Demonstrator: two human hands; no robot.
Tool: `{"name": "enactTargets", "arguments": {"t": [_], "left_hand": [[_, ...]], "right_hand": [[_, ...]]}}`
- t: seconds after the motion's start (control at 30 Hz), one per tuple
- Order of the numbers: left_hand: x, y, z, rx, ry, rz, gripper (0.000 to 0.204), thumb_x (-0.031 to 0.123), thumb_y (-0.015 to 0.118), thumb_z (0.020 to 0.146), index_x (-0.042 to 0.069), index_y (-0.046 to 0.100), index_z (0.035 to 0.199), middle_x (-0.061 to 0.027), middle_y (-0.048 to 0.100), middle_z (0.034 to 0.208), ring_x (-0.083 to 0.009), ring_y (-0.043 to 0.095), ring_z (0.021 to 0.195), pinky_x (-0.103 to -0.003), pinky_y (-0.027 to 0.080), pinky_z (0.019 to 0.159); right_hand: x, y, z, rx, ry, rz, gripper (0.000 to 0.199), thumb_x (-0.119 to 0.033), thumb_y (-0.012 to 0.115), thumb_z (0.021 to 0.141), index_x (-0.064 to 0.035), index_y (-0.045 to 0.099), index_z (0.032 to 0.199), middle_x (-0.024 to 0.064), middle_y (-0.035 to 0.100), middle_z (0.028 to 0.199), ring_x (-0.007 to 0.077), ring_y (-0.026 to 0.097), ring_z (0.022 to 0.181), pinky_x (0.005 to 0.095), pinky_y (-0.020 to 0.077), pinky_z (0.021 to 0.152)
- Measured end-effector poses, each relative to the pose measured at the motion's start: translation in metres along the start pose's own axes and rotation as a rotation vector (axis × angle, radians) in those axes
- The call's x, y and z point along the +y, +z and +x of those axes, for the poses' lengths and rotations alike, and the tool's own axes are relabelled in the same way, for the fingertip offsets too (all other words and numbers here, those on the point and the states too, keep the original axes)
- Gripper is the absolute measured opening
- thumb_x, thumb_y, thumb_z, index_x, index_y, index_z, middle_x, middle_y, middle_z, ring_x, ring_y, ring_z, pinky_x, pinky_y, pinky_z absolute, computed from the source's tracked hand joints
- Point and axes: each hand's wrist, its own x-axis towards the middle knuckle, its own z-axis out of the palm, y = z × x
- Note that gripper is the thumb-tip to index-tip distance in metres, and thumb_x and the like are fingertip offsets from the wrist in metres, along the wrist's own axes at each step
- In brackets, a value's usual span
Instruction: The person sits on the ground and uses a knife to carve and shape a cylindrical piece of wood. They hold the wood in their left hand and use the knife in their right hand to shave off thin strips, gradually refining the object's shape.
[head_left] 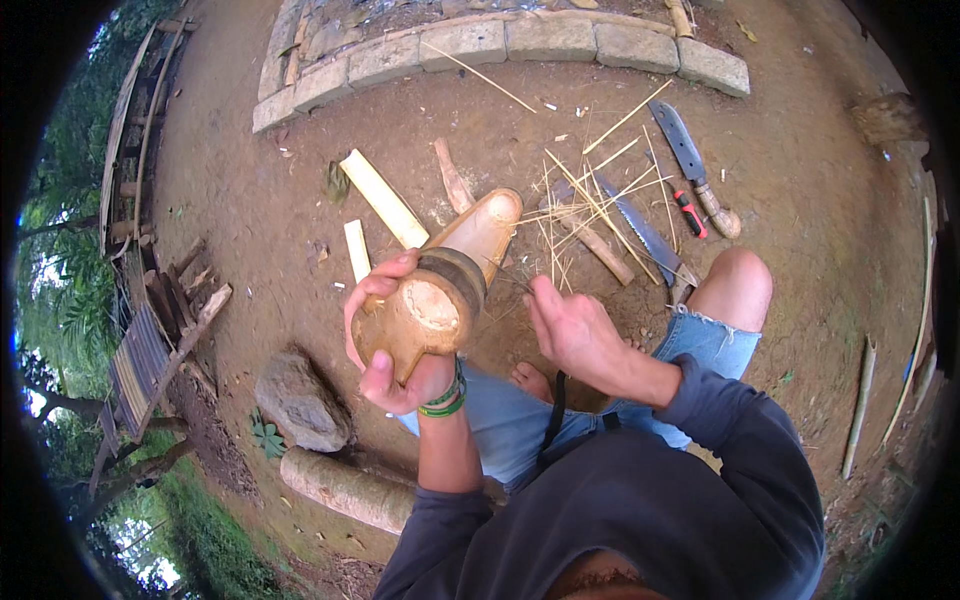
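Bare brown earth is seen from above, edged at the top by a curved row of stone blocks. A short bamboo section is gripped in the left hand, fingers wrapped round its cut end, raised over the lap. The right hand is held just beside it, loosely closed; whether anything thin is pinched cannot be told. Two knives and bamboo slivers lie ahead; a rock sits left.
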Motion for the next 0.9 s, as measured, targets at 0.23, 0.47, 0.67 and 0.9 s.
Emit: {"name": "enactTargets", "arguments": {"t": [0.23, 0.47, 0.67, 0.9], "left_hand": [[-0.001, 0.0, 0.001, -0.104, -0.035, 0.074, 0.063, 0.045, 0.047, 0.075, -0.005, 0.053, 0.112, -0.0275, 0.058, 0.11, -0.0443, 0.054, 0.112, -0.054, 0.038, 0.103], [0.0, -0.002, 0.016, -0.077, -0.038, -0.019, 0.062, 0.045, 0.048, 0.074, -0.005, 0.053, 0.11, -0.0274, 0.058, 0.108, -0.0436, 0.054, 0.109, -0.055, 0.037, 0.103], [0.006, -0.021, 0.005, -0.184, -0.073, -0.018, 0.06, 0.044, 0.054, 0.072, -0.01, 0.058, 0.096, -0.0317, 0.063, 0.097, -0.046, 0.059, 0.1, -0.057, 0.039, 0.099], [0.009, -0.027, 0.001, -0.274, -0.079, 0.027, 0.058, 0.047, 0.053, 0.072, -0.008, 0.059, 0.093, -0.0293, 0.064, 0.093, -0.0449, 0.06, 0.096, -0.056, 0.039, 0.098]], "right_hand": [[0.086, 0.031, 0.056, -0.079, 0.148, -0.179, 0.016, -0.008, 0.05, 0.091, -0.0027, 0.043, 0.104, 0.0279, 0.063, 0.075, 0.0461, 0.065, 0.073, 0.0552, 0.0518, 0.061], [0.179, 0.03, 0.11, -0.145, 0.311, 0.236, 0.032, -0.03, 0.043, 0.103, -0.0025, 0.051, 0.115, 0.0195, 0.063, 0.085, 0.0281, 0.064, 0.08, 0.0419, 0.0516, 0.064], [0.196, 0.025, 0.138, -0.454, 0.491, 0.363, 0.047, -0.042, 0.044, 0.103, -0.0023, 0.058, 0.124, 0.0141, 0.064, 0.094, 0.0214, 0.061, 0.083, 0.0374, 0.0487, 0.074], [0.22, 0.051, 0.145, -0.392, 0.162, 0.005, 0.061, -0.051, 0.037, 0.103, 0.0025, 0.062, 0.116, 0.025, 0.065, 0.113, 0.0391, 0.062, 0.108, 0.0502, 0.0464, 0.092]]}}
